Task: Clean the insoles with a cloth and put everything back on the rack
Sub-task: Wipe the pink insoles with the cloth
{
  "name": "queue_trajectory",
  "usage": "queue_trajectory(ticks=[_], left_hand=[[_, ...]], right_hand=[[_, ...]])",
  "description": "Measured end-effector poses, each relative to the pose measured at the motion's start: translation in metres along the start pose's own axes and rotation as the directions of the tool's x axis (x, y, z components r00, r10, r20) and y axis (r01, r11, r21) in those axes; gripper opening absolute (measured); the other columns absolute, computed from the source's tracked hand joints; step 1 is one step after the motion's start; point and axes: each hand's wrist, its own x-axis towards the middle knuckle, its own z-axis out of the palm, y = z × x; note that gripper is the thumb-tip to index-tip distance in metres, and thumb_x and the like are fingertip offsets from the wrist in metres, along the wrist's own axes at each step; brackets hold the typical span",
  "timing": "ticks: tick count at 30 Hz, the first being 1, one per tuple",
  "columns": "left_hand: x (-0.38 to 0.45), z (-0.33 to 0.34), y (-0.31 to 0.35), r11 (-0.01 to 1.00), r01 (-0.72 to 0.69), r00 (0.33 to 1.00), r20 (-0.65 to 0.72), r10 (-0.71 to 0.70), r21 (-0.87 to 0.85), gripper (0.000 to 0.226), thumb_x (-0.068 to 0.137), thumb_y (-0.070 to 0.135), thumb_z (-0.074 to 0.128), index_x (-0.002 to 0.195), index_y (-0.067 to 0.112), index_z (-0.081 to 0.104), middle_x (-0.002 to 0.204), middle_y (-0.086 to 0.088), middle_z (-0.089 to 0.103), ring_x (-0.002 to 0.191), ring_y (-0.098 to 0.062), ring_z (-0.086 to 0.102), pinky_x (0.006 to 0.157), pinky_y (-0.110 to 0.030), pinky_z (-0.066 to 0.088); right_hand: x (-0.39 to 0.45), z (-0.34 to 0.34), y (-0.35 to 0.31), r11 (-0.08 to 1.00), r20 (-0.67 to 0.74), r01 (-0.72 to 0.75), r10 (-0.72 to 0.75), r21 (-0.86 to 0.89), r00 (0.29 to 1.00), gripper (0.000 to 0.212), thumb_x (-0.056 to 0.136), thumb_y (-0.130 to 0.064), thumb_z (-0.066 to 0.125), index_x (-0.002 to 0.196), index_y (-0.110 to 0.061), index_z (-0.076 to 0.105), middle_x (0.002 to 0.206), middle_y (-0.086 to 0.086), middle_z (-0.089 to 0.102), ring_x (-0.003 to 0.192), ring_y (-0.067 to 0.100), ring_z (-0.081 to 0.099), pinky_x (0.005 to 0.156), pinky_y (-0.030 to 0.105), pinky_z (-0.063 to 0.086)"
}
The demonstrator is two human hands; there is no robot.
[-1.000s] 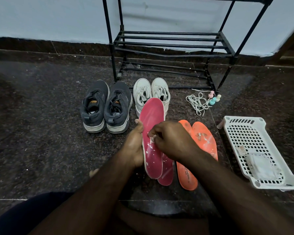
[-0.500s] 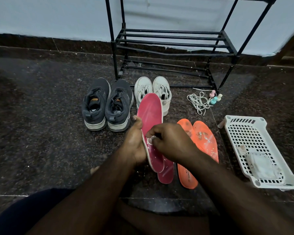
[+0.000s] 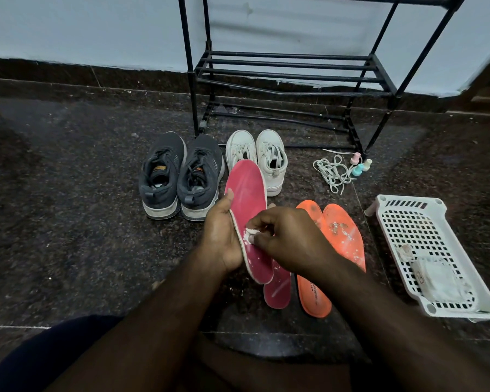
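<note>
Your left hand grasps the raised pink insole by its left edge near the middle, thumb lying along the rim. It is held off the floor, toe pointing at the rack.

Your right hand pinches a small white wad of cloth against the insole's face, just beside the left rim.

The second pink insole lies flat on the floor, partly under the held one. Two orange insoles lie beside it to the right, flecked with white specks.

Handling, as a judgement: the insole looks light, thin and bendy, probably foam. Rubbing near the unsupported toe or heel would likely flex it away from the cloth. Keep the grip at the waist and back the spot you rub with your fingers. The cloth is soft and very small, so it is easy to lose from a pinch.

The dark sneakers and the white sneakers stand on the floor at the rack's front foot. Loose laces and small bottles lie by its right leg. A white basket lies on the floor to the right.
</note>
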Motion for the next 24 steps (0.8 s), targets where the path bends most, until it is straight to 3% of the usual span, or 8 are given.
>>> queue_trajectory(ticks=[3,6,10,12,15,18,22,24], left_hand=[[-0.001,0.001,-0.001,1.0,-0.019,1.0,0.016,0.019,0.019,0.051,0.1,0.045,0.045,0.11,0.0,0.066,0.096,-0.018,0.071,0.085,-0.029,0.072,0.085,-0.04,0.056],[-0.002,0.0,-0.006,1.0,-0.018,0.999,0.044,0.019,-0.011,0.057,0.101,0.048,0.041,0.106,0.0,0.073,0.099,-0.018,0.073,0.088,-0.028,0.073,0.085,-0.039,0.058],[-0.002,0.0,-0.011,0.997,0.035,0.995,0.099,-0.028,-0.065,0.081,0.102,0.059,0.028,0.085,-0.002,0.079,0.086,-0.018,0.074,0.073,-0.026,0.075,0.065,-0.036,0.062],[0.0,0.0,-0.013,0.997,0.05,0.995,0.087,-0.045,-0.055,0.084,0.102,0.061,0.027,0.085,-0.002,0.079,0.087,-0.019,0.074,0.072,-0.027,0.075,0.064,-0.038,0.063],[0.005,-0.001,-0.016,0.997,0.073,0.997,0.01,-0.073,-0.033,0.08,0.099,0.065,0.032,0.112,-0.003,0.071,0.105,-0.021,0.072,0.091,-0.032,0.073,0.08,-0.042,0.061],[0.006,0.001,-0.016,0.991,0.127,0.992,-0.011,-0.127,-0.031,0.089,0.094,0.072,0.036,0.136,-0.004,0.055,0.129,-0.024,0.062,0.116,-0.035,0.063,0.103,-0.048,0.047],[0.003,0.005,-0.017,0.997,0.064,0.998,0.017,-0.064,-0.029,0.072,0.101,0.06,0.032,0.106,-0.003,0.066,0.095,-0.022,0.073,0.086,-0.03,0.074,0.081,-0.041,0.06],[0.002,0.006,-0.019,0.998,0.052,0.998,0.047,-0.051,-0.036,0.067,0.102,0.057,0.031,0.105,-0.001,0.066,0.091,-0.019,0.074,0.083,-0.028,0.074,0.082,-0.039,0.059]], right_hand=[[0.001,0.002,0.001,0.999,-0.113,0.026,-0.031,-0.045,0.993,0.019,0.077,-0.009,0.066,0.091,-0.018,0.074,0.087,-0.003,0.071,0.084,0.014,0.063,0.078,0.032,0.048],[0.005,0.004,0.005,0.998,-0.194,0.02,-0.032,-0.062,0.98,0.014,0.078,-0.008,0.068,0.088,-0.016,0.073,0.088,0.0,0.068,0.088,0.017,0.061,0.08,0.033,0.046],[0.007,0.0,0.006,0.998,-0.062,0.056,-0.058,-0.035,0.996,0.009,0.085,-0.018,0.072,0.091,-0.015,0.077,0.092,-0.001,0.07,0.092,0.014,0.06,0.085,0.029,0.044],[0.007,-0.002,0.006,0.999,-0.024,0.031,-0.031,-0.03,0.999,0.01,0.087,-0.017,0.07,0.093,-0.017,0.077,0.094,-0.003,0.073,0.093,0.013,0.062,0.085,0.029,0.046],[0.005,0.003,0.003,0.999,-0.02,-0.044,0.044,-0.017,0.999,0.011,0.085,-0.02,0.07,0.094,-0.022,0.076,0.093,-0.007,0.075,0.089,0.01,0.066,0.083,0.029,0.049],[0.002,0.009,0.0,0.998,0.037,-0.055,0.055,0.001,0.998,0.017,0.082,-0.02,0.071,0.098,-0.025,0.076,0.091,-0.007,0.075,0.087,0.01,0.067,0.082,0.028,0.05],[0.005,0.003,0.003,0.999,-0.128,-0.043,0.044,0.014,0.991,0.018,0.079,-0.01,0.067,0.09,-0.02,0.077,0.087,-0.003,0.074,0.083,0.012,0.065,0.079,0.027,0.048],[0.008,0.003,0.005,0.999,-0.182,-0.041,0.036,-0.023,0.983,0.016,0.081,-0.01,0.066,0.091,-0.017,0.077,0.089,0.001,0.072,0.086,0.017,0.064,0.081,0.03,0.046]])
